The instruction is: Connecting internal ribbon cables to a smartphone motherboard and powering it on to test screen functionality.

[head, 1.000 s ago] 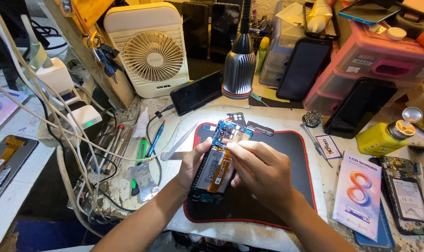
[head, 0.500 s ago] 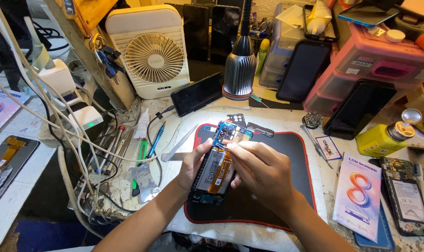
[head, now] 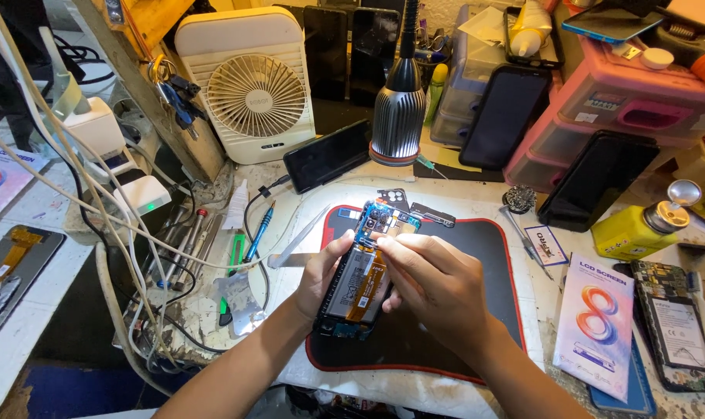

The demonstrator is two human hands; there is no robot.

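While my left hand [head: 321, 275] is cradling the opened phone [head: 360, 283] by its left edge, grip closed around it, my right hand [head: 434, 283] is pressing fingertips onto its exposed battery area, clenched on nothing. I am holding the phone over the red-edged black mat [head: 476, 256] on the bench [head: 539, 310]. A gooseneck lamp [head: 399, 116], white fan [head: 255, 93], yellow bottle [head: 639, 229] and screwdrivers [head: 186, 240] are crowding around.

Left hand [head: 321, 275] grips opened phone [head: 360, 281] over the black mat [head: 476, 256]; right hand [head: 434, 283] fingertips press its upper middle.
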